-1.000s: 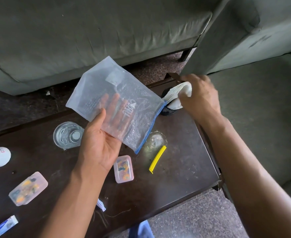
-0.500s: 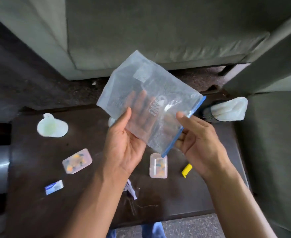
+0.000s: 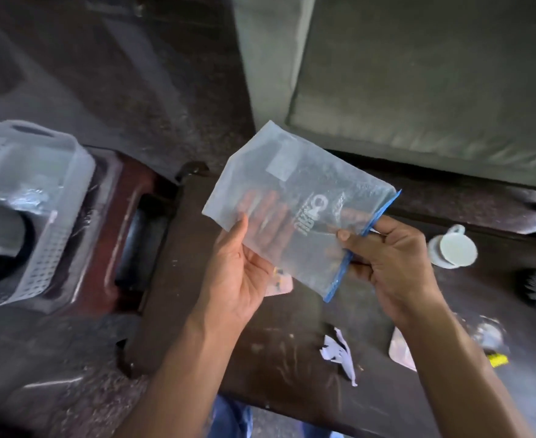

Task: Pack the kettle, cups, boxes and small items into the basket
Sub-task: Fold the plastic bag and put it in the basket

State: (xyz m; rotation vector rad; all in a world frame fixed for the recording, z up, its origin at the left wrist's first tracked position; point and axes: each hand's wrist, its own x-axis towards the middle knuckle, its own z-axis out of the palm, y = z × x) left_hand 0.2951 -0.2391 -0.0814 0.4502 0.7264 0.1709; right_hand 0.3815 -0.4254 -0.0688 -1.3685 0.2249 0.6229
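Observation:
A clear plastic zip bag [image 3: 295, 184] with a blue seal strip hangs over the dark table [image 3: 292, 368]. My left hand [image 3: 244, 273] holds it from below, fingers spread behind the film. My right hand [image 3: 390, 263] pinches the blue seal edge. A grey perforated basket [image 3: 55, 235] stands at the far left with a dark rounded object and clear wrap inside. A white cup [image 3: 453, 251] sits on the table to the right. One small clear box [image 3: 281, 284] peeks out under the bag, and another small box [image 3: 401, 349] lies under my right forearm.
A grey sofa [image 3: 418, 74] fills the top right. Torn white paper [image 3: 339, 352] and a yellow piece [image 3: 499, 360] lie on the table near my right arm. A reddish-brown stool or side table [image 3: 108, 248] carries the basket. Dark floor lies beyond.
The view has swung left, so the basket is now in sight. My right hand has closed on the bag's blue seal edge, where before it was open beside it.

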